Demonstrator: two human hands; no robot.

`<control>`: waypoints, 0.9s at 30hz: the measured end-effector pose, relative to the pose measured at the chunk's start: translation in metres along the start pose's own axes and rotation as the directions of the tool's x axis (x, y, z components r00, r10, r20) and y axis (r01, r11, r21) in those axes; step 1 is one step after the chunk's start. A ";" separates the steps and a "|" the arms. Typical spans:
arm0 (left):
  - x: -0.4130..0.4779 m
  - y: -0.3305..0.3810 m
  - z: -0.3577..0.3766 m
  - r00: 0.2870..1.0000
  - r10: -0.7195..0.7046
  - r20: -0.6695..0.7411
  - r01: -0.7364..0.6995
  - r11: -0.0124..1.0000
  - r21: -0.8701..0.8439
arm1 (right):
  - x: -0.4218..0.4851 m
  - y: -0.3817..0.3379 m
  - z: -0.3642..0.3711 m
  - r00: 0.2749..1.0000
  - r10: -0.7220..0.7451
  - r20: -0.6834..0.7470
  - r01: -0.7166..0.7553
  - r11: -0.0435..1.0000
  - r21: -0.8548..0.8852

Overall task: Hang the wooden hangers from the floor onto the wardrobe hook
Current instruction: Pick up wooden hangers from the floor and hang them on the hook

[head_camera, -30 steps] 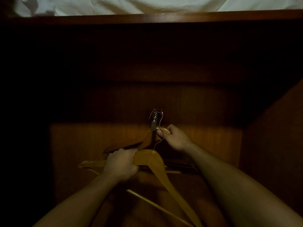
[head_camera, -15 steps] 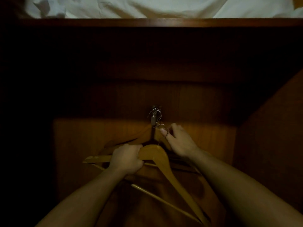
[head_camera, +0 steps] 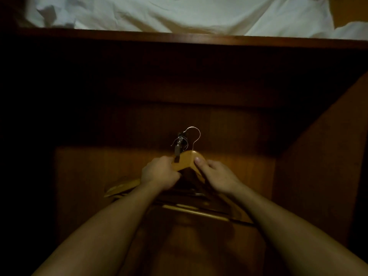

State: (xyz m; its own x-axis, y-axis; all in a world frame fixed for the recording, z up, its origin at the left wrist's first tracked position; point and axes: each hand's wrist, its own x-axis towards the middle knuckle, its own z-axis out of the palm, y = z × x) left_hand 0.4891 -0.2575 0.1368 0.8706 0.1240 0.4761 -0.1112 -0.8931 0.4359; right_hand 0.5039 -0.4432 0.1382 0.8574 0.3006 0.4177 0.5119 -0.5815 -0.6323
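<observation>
At the left, the ends of several hung hangers [head_camera: 121,188] projected from behind the left forearm; they appeared to depend from the wardrobe hook already, so the incoming unit was kept in front of them. The left grip [head_camera: 159,173] was curled round the left shoulder of the wooden hanger [head_camera: 187,159], fingers wrapped over the top edge, wrist straight, forearm reaching up and forward. This hold probably served to keep the hanger level and steer it. The wardrobe hook [head_camera: 179,140] sat on the back panel just above the hanger's crown. The wire hook [head_camera: 196,134] stood upright, its open tip at the wardrobe hook; whether it was seated could not be determined. The right grip [head_camera: 217,177] pinched the right shoulder, thumb pressed flat on the front face and fingers behind, likely to control tilt during engagement. Both forearms converged on the crown
</observation>
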 end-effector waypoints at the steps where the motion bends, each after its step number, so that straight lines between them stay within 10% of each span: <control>1: 0.005 0.001 0.001 1.000 -0.009 0.008 0.009 1.000 -0.006 | 0.006 0.001 0.000 1.000 0.011 -0.012 -0.011 0.999 -0.039; 15: 0.036 -0.038 0.034 0.999 -0.034 0.011 0.034 0.997 -0.067 | 0.043 0.017 0.035 0.994 0.091 -0.058 -0.103 0.960 -0.259; 27: 0.022 -0.056 0.033 0.986 0.063 -0.156 -0.023 0.969 0.244 | 0.034 0.013 0.050 0.993 0.064 -0.100 -0.109 0.834 -0.540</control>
State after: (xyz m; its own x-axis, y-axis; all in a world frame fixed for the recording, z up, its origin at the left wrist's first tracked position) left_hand 0.5306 -0.2191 0.0976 0.7765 0.1336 0.6158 -0.0107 -0.9743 0.2249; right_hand 0.5425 -0.4023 0.1117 0.8791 0.1854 0.4392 0.3055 -0.9263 -0.2205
